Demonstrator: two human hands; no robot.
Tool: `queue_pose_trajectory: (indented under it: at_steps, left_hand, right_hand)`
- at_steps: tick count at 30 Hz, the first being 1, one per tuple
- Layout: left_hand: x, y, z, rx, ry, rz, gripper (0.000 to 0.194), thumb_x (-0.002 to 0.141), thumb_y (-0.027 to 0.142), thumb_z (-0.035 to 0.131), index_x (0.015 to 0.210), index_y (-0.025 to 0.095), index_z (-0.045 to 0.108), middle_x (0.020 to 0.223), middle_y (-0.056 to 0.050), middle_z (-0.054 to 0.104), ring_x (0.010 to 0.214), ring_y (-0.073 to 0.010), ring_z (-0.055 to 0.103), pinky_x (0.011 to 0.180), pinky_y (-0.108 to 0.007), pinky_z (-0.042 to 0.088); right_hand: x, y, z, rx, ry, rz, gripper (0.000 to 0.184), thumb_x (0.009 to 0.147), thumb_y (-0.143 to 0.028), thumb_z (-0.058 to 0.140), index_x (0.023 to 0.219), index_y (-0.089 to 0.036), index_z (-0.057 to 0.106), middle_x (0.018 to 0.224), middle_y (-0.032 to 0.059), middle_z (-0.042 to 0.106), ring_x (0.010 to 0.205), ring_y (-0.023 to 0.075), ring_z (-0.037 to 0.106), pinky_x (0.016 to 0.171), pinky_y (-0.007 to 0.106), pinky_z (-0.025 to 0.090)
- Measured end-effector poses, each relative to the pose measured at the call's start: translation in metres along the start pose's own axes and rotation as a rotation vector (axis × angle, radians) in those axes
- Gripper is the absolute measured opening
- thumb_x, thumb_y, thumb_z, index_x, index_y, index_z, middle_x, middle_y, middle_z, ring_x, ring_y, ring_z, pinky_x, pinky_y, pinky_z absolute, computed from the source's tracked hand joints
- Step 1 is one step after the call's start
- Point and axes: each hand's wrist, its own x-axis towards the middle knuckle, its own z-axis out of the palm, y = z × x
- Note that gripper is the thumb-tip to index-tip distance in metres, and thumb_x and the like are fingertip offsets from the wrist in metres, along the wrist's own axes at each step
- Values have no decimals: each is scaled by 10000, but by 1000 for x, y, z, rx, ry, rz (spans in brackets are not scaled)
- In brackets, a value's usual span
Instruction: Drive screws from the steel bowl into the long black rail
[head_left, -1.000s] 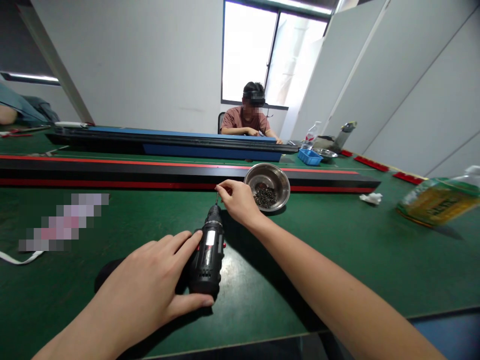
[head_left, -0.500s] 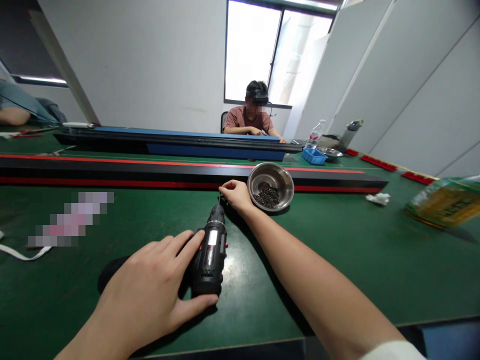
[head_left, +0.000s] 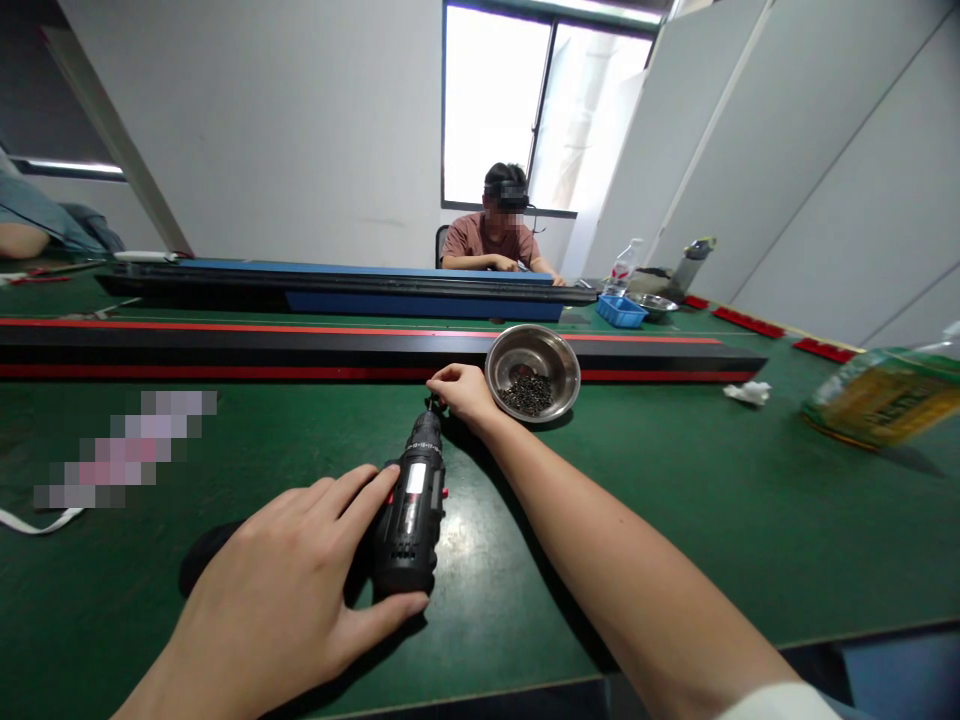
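A black cordless drill [head_left: 411, 510] lies on its side on the green table, its chuck pointing away from me. My left hand [head_left: 292, 570] grips it, fingers across the top and thumb at the rear of the body. At the drill's tip, my right hand [head_left: 461, 390] is closed in a pinch beside the bit. Something small and dark shows below its fingertips, too small to name. Just right of that hand, a steel bowl [head_left: 567, 385] contains a heap of small dark screws [head_left: 529, 393]; it tilts against the long black bar with red edges [head_left: 337, 350].
Behind the bar lies a long blue-and-black piece [head_left: 420, 302]. A person [head_left: 491, 240] sits across the table. To the right are a blue basket [head_left: 621, 312], a crumpled tissue [head_left: 748, 393] and a yellow-green plastic package [head_left: 881, 395]. A white strap [head_left: 45, 525] lies at left.
The whole view has shifted slightly left. My right fingertips are a little closer to the drill's chuck, and less of the bit shows. My left hand keeps its grip on the drill.
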Motion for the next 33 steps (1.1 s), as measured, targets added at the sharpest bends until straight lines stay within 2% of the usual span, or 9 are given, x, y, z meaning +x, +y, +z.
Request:
queue_pose_trajectory:
  at_steps: [14, 22, 29, 33]
  left_hand:
    - [0, 0, 0, -2, 20, 8, 851, 807, 779, 668, 1511, 310, 581, 1468, -82, 710, 1167, -378, 723, 961, -539, 570]
    - [-3, -1, 1, 14, 26, 10, 867, 813, 794, 650, 1520, 298, 578, 1475, -86, 706, 1170, -372, 723, 959, -532, 569]
    - [-1, 0, 0, 25, 21, 18, 856, 822, 788, 645, 1517, 292, 586, 1463, -95, 712, 1158, -377, 727, 942, -534, 574]
    - [1, 1, -2, 16, -7, 19, 869, 826, 798, 633, 1524, 283, 584, 1470, -111, 706, 1180, -390, 719, 960, -543, 571]
  right_hand:
    - [0, 1, 1, -79, 24, 18, 93, 878, -141, 683, 873, -139, 776, 781, 54, 768, 654, 146, 668, 588, 216, 494]
    - [-8, -5, -1, -170, 28, 7, 160, 905, -183, 637, 879, -139, 789, 795, 67, 778, 701, 166, 705, 729, 256, 555]
    - [-17, -9, 0, -249, 114, -122, 215, 945, -263, 624, 918, -171, 816, 914, 86, 816, 860, 212, 753, 863, 297, 564]
    - [-20, -10, 1, -248, 96, -184, 213, 944, -248, 627, 898, -201, 830, 893, 77, 815, 891, 232, 764, 917, 318, 565]
